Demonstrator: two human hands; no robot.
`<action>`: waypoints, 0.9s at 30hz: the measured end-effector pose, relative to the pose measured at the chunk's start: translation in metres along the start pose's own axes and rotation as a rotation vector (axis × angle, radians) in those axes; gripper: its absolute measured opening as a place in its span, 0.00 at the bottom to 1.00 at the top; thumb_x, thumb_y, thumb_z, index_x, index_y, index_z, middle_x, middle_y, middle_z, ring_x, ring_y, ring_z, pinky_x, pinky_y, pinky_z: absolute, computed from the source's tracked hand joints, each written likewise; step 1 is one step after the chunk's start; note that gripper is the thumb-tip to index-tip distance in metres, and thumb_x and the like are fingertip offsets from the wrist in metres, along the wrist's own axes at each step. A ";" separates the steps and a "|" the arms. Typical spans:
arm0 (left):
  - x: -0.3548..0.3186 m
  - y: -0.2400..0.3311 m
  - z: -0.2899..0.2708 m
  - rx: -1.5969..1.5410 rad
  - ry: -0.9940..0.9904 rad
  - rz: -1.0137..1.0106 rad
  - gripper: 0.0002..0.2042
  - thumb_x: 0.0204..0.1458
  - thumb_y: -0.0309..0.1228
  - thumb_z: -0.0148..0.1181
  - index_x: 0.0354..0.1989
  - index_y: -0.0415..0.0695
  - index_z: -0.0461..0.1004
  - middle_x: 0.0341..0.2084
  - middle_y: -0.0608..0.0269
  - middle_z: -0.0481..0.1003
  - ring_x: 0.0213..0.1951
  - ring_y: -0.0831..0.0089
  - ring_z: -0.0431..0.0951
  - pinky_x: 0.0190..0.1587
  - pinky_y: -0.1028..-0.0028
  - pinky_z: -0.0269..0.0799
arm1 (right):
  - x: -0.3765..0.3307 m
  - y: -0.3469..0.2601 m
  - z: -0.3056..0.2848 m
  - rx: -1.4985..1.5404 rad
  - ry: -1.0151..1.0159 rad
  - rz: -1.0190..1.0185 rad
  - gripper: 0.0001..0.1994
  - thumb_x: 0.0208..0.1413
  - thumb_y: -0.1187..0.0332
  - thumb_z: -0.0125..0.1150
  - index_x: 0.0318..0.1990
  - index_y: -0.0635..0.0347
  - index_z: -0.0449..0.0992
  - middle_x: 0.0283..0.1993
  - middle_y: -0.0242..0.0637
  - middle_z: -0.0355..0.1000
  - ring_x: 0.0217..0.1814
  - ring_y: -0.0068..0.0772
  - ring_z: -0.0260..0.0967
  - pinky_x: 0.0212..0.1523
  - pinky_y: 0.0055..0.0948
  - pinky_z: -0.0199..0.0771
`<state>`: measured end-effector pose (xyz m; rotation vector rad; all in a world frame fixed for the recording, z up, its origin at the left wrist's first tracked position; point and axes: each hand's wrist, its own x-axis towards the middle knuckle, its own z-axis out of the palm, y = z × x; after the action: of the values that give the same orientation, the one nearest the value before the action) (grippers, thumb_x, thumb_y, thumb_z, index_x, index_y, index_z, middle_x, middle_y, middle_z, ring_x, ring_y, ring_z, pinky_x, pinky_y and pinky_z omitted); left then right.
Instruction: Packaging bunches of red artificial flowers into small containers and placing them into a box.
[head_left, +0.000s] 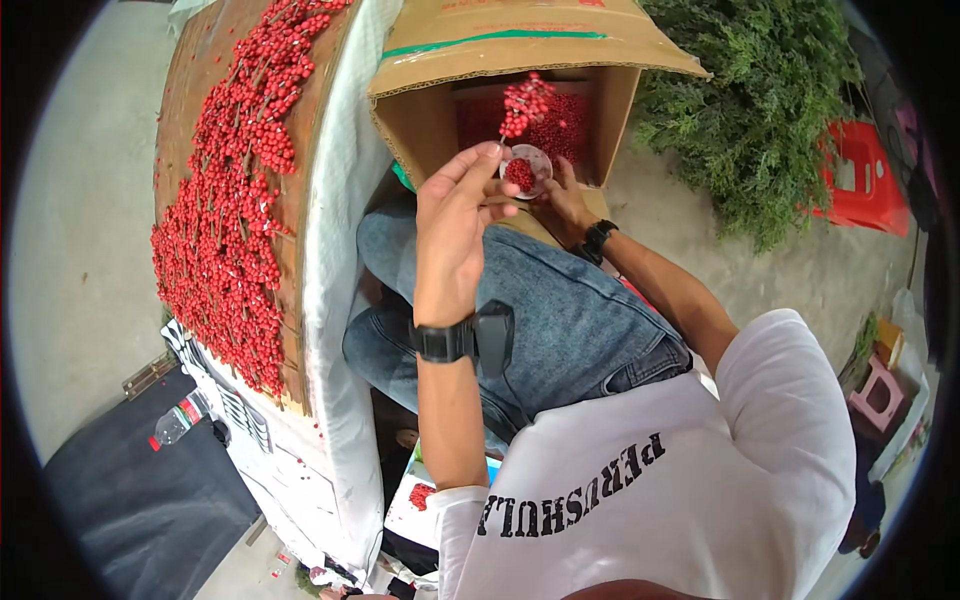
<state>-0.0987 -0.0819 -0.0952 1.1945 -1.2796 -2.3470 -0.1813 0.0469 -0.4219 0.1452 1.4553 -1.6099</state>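
My left hand [455,225] is raised in front of me, its fingertips pinched at the base of a sprig of red berries [525,103] that stands up over a small round dish [524,172]. The dish holds loose red berries. My right hand [566,203] grips the dish from behind and below, partly hidden by it. Both hands hover over my knees in blue jeans, just in front of an open cardboard box [425,125] lying on its side, with more red berries [568,125] inside. Each wrist wears a black watch.
To my left a brown board [310,150] carries several red berry sprigs [230,200], and a white cloth [340,230] hangs along its edge. Green foliage [760,100] and a red plastic stool [860,180] lie to the right; a plastic bottle [180,420] lies on a black mat [140,510].
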 end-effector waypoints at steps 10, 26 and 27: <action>-0.058 0.016 0.013 -0.054 0.029 0.068 0.11 0.65 0.34 0.62 0.48 0.40 0.79 0.42 0.64 0.81 0.33 0.76 0.78 0.31 0.75 0.73 | 0.060 0.035 -0.004 -0.160 -0.123 -0.191 0.29 0.61 0.74 0.66 0.67 0.64 0.61 0.59 0.41 0.73 0.59 0.35 0.72 0.60 0.34 0.75; -0.115 0.033 0.046 0.329 0.346 0.505 0.10 0.61 0.28 0.67 0.45 0.36 0.77 0.42 0.61 0.77 0.27 0.79 0.79 0.19 0.82 0.68 | 0.062 -0.007 -0.061 0.224 -0.222 0.222 0.14 0.55 0.64 0.78 0.37 0.62 0.79 0.30 0.31 0.73 0.28 0.22 0.67 0.25 0.27 0.64; -0.117 0.034 0.047 0.360 0.359 0.577 0.09 0.61 0.27 0.67 0.45 0.36 0.77 0.42 0.61 0.77 0.28 0.79 0.79 0.20 0.82 0.68 | 0.060 -0.010 -0.059 0.205 -0.158 0.261 0.14 0.54 0.62 0.78 0.37 0.61 0.78 0.29 0.30 0.73 0.27 0.21 0.66 0.25 0.26 0.63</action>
<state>-0.0639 -0.0124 0.0100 1.0792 -1.6706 -1.4698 -0.2493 0.0628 -0.4697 0.3057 1.1004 -1.5158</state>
